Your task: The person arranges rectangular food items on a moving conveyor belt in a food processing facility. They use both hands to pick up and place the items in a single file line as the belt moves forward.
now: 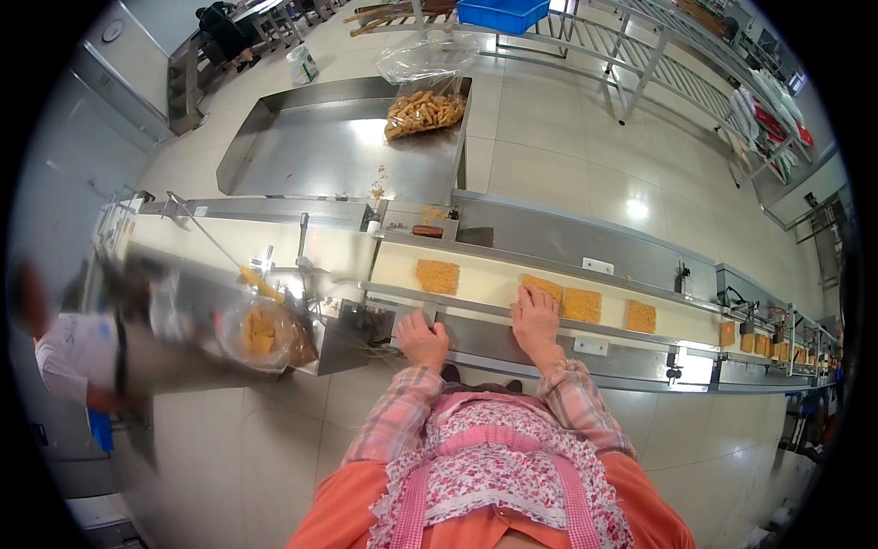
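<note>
A cream conveyor belt [398,261] runs across in front of me, carrying flat golden-brown snack squares. My right hand [537,319] reaches over the near rail, its fingertips on one square [543,285] that it partly covers. Against that piece lies a second square [582,305], and a third [641,316] sits apart farther right. To the left, another square [437,276] lies alone on the belt. My left hand [421,340] rests on the near metal frame, thumb apart and fingers bent, with nothing visible in it.
Beyond the belt are a brown-handled scraper [473,237] and a steel tray table [309,151] bearing a clear bag of snack pieces [425,113]. At left, a blurred person [75,350] stands beside a plastic bag of golden material [259,333]. Machine fittings [748,309] line the belt's right end.
</note>
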Action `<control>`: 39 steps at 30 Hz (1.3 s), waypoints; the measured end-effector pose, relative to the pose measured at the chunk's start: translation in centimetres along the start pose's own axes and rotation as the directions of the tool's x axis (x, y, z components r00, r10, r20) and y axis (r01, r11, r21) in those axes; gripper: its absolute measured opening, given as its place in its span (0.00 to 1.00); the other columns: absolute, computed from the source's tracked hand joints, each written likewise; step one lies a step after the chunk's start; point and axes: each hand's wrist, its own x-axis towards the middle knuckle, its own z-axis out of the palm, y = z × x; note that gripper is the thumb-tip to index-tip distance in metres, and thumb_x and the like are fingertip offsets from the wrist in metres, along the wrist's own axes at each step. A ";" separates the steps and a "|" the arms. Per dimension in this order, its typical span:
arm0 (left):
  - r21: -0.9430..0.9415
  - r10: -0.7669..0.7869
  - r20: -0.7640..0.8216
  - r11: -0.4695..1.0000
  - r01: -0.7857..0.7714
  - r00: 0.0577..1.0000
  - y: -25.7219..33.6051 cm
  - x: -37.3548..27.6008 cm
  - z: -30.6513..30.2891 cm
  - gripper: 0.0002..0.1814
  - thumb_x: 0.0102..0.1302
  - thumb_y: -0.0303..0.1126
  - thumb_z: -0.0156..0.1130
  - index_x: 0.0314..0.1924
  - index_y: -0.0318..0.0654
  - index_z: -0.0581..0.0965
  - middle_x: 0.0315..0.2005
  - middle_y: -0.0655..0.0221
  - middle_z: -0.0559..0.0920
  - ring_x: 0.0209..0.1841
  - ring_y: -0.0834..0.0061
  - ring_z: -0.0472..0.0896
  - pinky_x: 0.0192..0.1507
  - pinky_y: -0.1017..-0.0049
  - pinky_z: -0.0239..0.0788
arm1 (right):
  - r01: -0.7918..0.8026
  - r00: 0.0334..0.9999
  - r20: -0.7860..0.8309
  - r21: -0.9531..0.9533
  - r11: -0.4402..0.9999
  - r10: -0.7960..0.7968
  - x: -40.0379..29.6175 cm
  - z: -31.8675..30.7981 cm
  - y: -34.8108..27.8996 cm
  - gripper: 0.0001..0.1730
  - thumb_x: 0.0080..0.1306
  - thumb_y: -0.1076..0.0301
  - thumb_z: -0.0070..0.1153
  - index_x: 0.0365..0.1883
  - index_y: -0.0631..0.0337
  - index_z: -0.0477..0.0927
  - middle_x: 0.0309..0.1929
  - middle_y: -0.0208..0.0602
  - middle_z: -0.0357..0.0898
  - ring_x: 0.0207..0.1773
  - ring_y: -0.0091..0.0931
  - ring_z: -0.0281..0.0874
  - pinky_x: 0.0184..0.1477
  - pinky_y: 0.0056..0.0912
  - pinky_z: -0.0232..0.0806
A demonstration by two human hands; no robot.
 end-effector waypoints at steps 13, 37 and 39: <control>0.010 -0.061 0.065 0.998 0.060 0.996 -0.2 -0.2 0.1 0.17 0.53 0.36 0.59 0.42 0.37 0.75 0.35 0.58 0.75 0.42 0.54 0.74 0.45 0.54 0.66 | 0.066 0.993 0.090 0.084 0.994 -0.073 0.7 0.8 -1.1 0.25 0.68 0.63 0.55 0.62 0.62 0.74 0.66 0.45 0.70 0.69 0.45 0.66 0.70 0.50 0.59; -0.049 -0.106 0.055 0.993 0.109 0.993 0.2 -0.1 -0.7 0.19 0.51 0.35 0.63 0.45 0.39 0.75 0.37 0.61 0.75 0.45 0.57 0.74 0.50 0.58 0.67 | 0.044 0.987 -0.162 0.352 0.935 0.014 -2.8 0.0 4.1 0.07 0.71 0.71 0.52 0.39 0.64 0.81 0.44 0.43 0.79 0.50 0.40 0.75 0.56 0.43 0.66; -0.061 -0.107 0.049 0.992 0.110 0.993 0.2 -0.1 -0.8 0.19 0.51 0.35 0.63 0.45 0.39 0.75 0.37 0.61 0.75 0.45 0.57 0.74 0.50 0.58 0.68 | 0.032 0.993 -0.118 0.320 0.947 0.006 -2.9 0.0 4.2 0.06 0.69 0.70 0.54 0.39 0.62 0.81 0.46 0.43 0.80 0.53 0.42 0.75 0.58 0.46 0.64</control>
